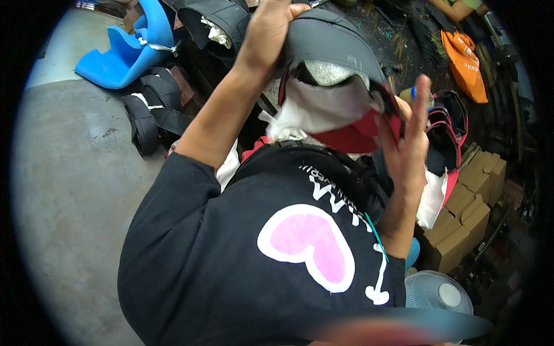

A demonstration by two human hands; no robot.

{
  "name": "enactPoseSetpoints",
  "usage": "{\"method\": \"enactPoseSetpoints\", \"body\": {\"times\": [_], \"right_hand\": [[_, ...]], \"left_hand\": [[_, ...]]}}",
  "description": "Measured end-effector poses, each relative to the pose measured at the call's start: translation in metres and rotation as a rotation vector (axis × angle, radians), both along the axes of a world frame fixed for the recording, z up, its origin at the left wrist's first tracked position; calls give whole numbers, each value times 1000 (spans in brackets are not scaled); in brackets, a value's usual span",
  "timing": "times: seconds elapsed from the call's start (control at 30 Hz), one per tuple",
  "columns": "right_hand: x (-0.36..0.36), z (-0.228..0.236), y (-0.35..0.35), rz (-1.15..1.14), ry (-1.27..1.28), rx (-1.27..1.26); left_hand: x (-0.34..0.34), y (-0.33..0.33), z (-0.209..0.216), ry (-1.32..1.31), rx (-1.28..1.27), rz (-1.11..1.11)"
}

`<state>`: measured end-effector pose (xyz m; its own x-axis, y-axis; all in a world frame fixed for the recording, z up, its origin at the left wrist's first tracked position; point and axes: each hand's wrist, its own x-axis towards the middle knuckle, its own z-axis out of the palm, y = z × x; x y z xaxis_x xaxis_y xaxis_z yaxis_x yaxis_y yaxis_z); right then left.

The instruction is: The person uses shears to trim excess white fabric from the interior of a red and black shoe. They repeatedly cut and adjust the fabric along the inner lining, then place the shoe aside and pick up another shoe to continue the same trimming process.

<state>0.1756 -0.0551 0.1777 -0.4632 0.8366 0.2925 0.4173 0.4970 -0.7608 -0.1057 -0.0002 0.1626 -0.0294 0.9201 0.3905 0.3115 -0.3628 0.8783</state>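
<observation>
A curved, dark grey padded cover (334, 40) with a red underside is held up in front of my chest. White cloth (323, 106) hangs inside its hollow, and speckled grey material shows behind the cloth. My left hand (268, 34) is closed on the cover's upper left edge, its fingertips partly hidden. On the other side, my right hand (408, 132) lies against the red and grey edge with its fingers stretched up and apart. I cannot tell exactly what the cover belongs to.
More dark grey padded pieces (151, 106) and a blue foam piece (130, 55) lie at left. An orange bag (464, 66) is far right, red-edged dark pieces (447, 132) nearer. Cardboard boxes (464, 222) and a fan (438, 294) stand at right. Another person's arm (453, 8) shows far right.
</observation>
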Motion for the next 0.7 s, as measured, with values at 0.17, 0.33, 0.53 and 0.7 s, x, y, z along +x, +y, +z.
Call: {"method": "enactPoseSetpoints", "body": {"times": [0.17, 0.33, 0.53, 0.7], "right_hand": [[-1, -80, 15, -372, 228, -393], [7, -152, 31, -515, -188, -210], [8, -165, 31, -613, -52, -319], [1, -162, 31, -678, -63, -280]], "left_hand": [[40, 19, -43, 42, 263, 247], [85, 5, -76, 273, 194, -209], [111, 11, -130, 1156, -225, -100], [121, 7, -121, 1195, 192, 36]]}}
